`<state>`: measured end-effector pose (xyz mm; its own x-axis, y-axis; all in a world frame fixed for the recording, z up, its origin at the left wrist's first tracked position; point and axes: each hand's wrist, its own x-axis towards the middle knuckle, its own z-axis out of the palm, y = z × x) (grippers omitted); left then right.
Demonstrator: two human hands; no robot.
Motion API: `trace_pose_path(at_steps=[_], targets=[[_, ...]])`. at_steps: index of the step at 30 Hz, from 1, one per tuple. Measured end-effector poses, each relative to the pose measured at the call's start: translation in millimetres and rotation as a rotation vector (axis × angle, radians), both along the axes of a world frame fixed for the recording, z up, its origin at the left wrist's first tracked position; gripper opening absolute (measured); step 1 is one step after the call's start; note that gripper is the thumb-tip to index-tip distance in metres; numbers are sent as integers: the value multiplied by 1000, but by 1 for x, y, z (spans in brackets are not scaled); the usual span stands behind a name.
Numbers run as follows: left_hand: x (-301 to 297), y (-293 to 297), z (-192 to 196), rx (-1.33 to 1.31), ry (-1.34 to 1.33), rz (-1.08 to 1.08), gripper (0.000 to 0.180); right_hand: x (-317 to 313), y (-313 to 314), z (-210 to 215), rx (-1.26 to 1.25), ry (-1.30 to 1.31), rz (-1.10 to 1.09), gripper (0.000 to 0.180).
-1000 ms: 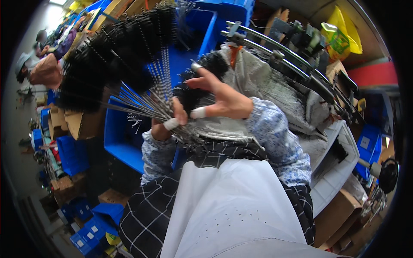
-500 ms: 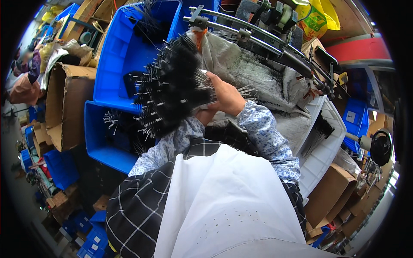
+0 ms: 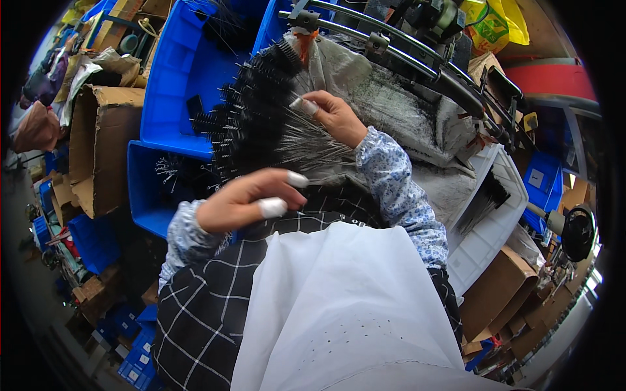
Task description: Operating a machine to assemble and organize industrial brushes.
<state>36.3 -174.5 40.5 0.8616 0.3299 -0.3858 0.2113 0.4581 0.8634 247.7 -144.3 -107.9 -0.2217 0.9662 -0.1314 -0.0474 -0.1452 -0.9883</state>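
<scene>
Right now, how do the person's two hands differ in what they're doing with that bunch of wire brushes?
The right hand grips the wire stems of the bunch of black brushes, fingers closed around them. The left hand lies lower and flatter, fingers extended toward the stem ends; whether it holds any is unclear. Both wear white fingertip covers and blue floral sleeves.
</scene>
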Motion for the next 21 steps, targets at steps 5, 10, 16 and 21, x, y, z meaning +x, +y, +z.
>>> trace_pose_path(at_steps=[5, 10, 16, 21], targets=[[-14, 79, 1, 615, 109, 600, 24, 20, 10, 57, 97, 288, -384, 30], [16, 151, -32, 1008, 398, 318, 30, 97, -35, 108, 523, 291, -450, 29], [41, 192, -74, 1110, 566, 114, 18, 146, -85, 135, 421, 42, -849, 34], [48, 192, -74, 1033, 498, 191, 13, 210, -39, 100, 204, -1132, -892, 27]])
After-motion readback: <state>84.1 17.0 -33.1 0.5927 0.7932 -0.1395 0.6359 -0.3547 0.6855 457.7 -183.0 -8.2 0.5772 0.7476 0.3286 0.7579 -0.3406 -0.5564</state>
